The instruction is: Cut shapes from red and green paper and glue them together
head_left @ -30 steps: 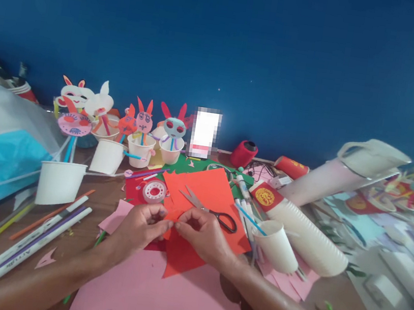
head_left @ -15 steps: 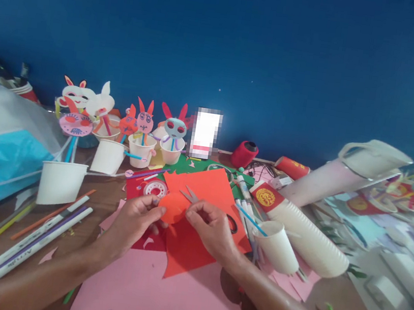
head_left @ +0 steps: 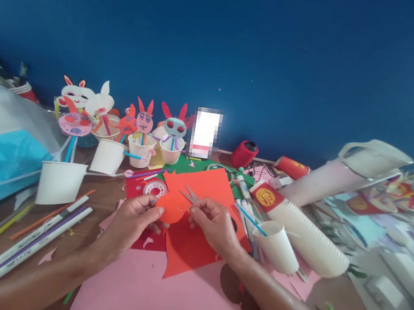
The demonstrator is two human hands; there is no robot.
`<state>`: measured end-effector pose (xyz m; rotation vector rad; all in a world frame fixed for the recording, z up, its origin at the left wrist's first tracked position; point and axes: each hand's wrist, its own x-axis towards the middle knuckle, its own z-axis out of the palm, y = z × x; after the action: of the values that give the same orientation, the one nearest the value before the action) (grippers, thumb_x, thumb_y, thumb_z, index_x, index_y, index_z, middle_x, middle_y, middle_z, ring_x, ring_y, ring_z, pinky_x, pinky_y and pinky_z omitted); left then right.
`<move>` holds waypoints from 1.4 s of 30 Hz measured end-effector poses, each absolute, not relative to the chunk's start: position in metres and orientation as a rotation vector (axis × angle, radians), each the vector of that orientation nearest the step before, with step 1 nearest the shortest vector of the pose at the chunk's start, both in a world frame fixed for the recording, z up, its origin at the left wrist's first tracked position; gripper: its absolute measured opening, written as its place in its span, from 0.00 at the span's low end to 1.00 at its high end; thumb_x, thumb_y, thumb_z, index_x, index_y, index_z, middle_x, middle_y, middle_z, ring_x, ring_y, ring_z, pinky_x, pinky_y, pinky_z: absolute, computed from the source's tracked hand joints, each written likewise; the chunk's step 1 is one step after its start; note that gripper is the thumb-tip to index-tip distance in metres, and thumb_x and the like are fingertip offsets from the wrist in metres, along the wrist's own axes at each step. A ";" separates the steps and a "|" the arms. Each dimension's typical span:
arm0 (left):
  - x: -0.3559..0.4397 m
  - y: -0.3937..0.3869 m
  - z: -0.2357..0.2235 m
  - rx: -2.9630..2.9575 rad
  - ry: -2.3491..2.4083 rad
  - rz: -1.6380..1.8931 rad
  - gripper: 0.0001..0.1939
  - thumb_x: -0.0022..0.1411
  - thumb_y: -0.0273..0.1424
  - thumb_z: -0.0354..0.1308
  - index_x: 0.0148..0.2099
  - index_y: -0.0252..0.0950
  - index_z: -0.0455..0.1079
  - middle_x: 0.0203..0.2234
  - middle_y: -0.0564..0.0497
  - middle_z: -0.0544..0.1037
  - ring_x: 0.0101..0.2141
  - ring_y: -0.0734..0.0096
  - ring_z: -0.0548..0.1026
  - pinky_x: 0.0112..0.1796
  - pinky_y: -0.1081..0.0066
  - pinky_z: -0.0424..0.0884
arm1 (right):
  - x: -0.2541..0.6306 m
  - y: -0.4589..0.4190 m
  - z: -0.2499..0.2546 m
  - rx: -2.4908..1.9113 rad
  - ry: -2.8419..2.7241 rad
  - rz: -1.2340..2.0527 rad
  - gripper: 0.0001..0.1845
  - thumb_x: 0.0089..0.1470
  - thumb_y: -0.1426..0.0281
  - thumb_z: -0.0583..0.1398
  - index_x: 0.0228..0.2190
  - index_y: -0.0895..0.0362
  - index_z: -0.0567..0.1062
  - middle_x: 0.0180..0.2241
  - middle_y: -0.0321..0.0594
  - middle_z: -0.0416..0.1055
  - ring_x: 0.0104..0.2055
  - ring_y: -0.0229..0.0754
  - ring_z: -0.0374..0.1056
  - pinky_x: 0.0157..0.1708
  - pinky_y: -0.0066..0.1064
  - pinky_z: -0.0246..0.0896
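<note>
Orange round paper disc (head_left: 170, 208) is extending rightward from the pinching left hand (head_left: 135, 219). Right hand (head_left: 214, 226) is hovering beyond, loosely curled, hold unclear.

One camera sits on the person's head. It looks forward and down, over the person's arms (head_left: 272, 295), which come in from the bottom. The left hand (head_left: 141, 215) and the right hand (head_left: 212, 222) are close to it, just below the middle of the view. The big pink paper (head_left: 160, 292) is nearest, right at the bottom. The blue wall (head_left: 222, 44) is farther back and fills the top. Things look squashed flat, and the right side looks stretched, with dark corners.
</note>
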<state>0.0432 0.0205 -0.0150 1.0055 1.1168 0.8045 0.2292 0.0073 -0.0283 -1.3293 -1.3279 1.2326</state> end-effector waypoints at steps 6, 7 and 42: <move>0.045 0.020 -0.017 0.992 1.096 0.814 0.06 0.53 0.32 0.56 0.32 0.34 0.67 0.24 0.51 0.77 0.25 0.73 0.74 0.25 0.74 0.68 | 0.226 0.006 -0.028 -1.238 -1.272 1.402 0.07 0.50 0.68 0.56 0.30 0.59 0.70 0.20 0.32 0.66 0.21 0.32 0.63 0.24 0.25 0.58; 0.045 0.020 -0.017 0.985 1.098 0.814 0.06 0.52 0.32 0.56 0.31 0.34 0.66 0.23 0.52 0.76 0.25 0.72 0.74 0.26 0.74 0.68 | 0.225 0.006 -0.027 -1.236 -1.270 1.412 0.07 0.49 0.68 0.56 0.29 0.59 0.70 0.20 0.32 0.66 0.20 0.32 0.62 0.24 0.24 0.58; 0.041 0.019 -0.022 0.809 1.096 0.830 0.08 0.49 0.34 0.58 0.28 0.34 0.65 0.18 0.55 0.71 0.19 0.78 0.66 0.20 0.76 0.64 | 0.235 0.004 -0.020 -1.392 -1.666 0.833 0.08 0.52 0.70 0.54 0.31 0.56 0.74 0.30 0.36 0.72 0.32 0.37 0.67 0.33 0.26 0.60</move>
<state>0.0409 0.0187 -0.0223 0.8088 1.0957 0.8299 0.2348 0.0036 -0.0197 -1.3918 -1.6656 0.8332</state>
